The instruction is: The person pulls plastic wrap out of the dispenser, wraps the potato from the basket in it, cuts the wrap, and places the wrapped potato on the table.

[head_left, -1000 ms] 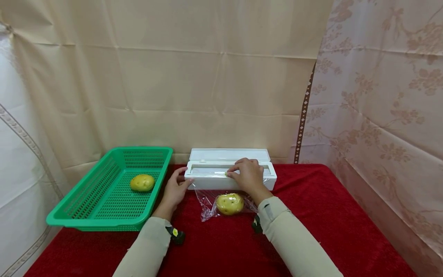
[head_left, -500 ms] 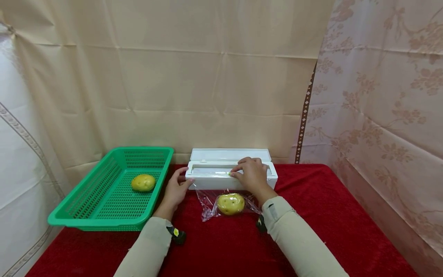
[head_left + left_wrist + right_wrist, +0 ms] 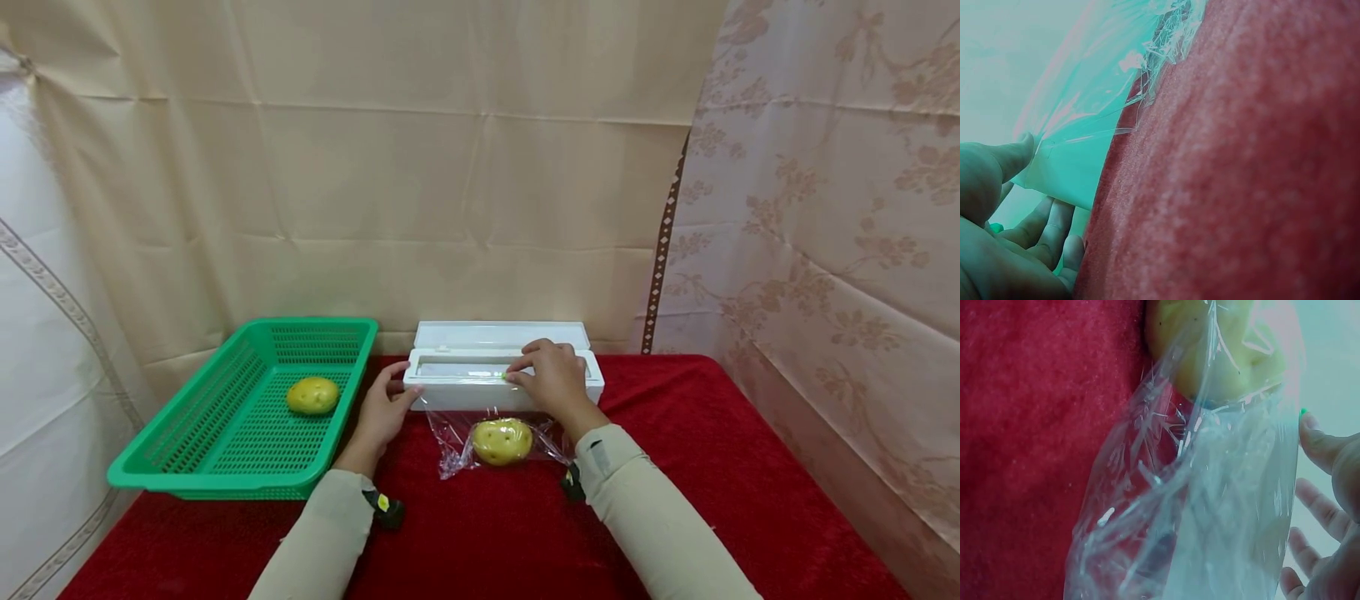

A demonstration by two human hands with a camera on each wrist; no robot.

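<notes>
Left of the box (image 3: 468,397) we see one potato (image 3: 313,395) in a basket (image 3: 217,482); half curled, the left hand (image 3: 382,412) grips the box's end; the right hand (image 3: 557,382) pinches its green tab (image 3: 504,376).

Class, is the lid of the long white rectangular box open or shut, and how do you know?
Open: the flat white lid stands raised behind the long white box, leaving its recessed top uncovered.

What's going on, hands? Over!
Left hand holding long white box; right hand at small green tab; oval yellow potato under clear plastic film; nothing visibly blocking.
</notes>
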